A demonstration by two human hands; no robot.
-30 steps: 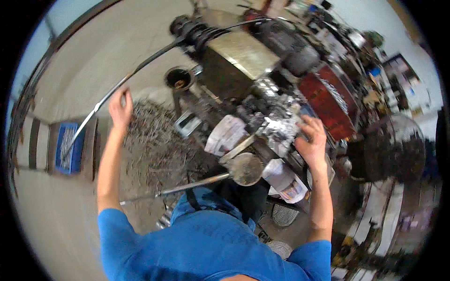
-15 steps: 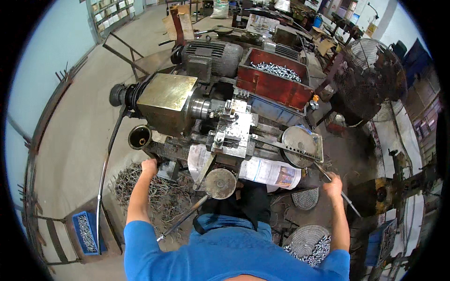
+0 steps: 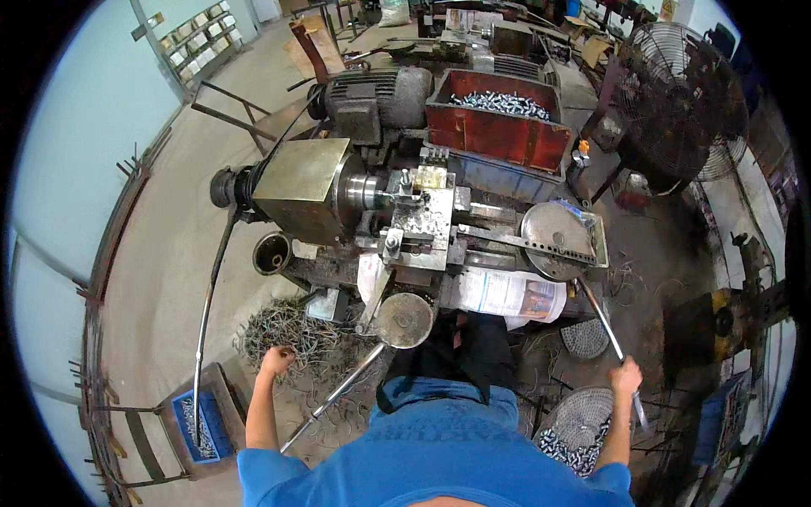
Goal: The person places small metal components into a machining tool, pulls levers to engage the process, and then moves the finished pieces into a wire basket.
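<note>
A small lathe-like machine stands before me, its metal slide block (image 3: 425, 224) beside the round spindle (image 3: 365, 193). On the right, my right hand (image 3: 626, 377) is wrapped round a long metal lever (image 3: 602, 317) that slants down from a round plate (image 3: 549, 230). My left hand (image 3: 279, 360) hangs at the near edge of a heap of metal shavings (image 3: 283, 331), fingers curled in; anything inside them is hidden. Between my arms, another lever (image 3: 338, 393) runs from a round disc (image 3: 404, 321) toward my lower left, untouched.
Behind the slide, a red bin (image 3: 498, 127) holds many small metal parts. A blue bin (image 3: 201, 427) of parts sits at lower left, near an upright rod (image 3: 205, 313). A woven basket (image 3: 579, 414) with parts is at lower right. A large fan (image 3: 676, 101) stands far right.
My right hand has pulled the lever nearer to me. My left hand has come back from beside the machine toward my body, over the shavings. The whole view has shifted a little.
</note>
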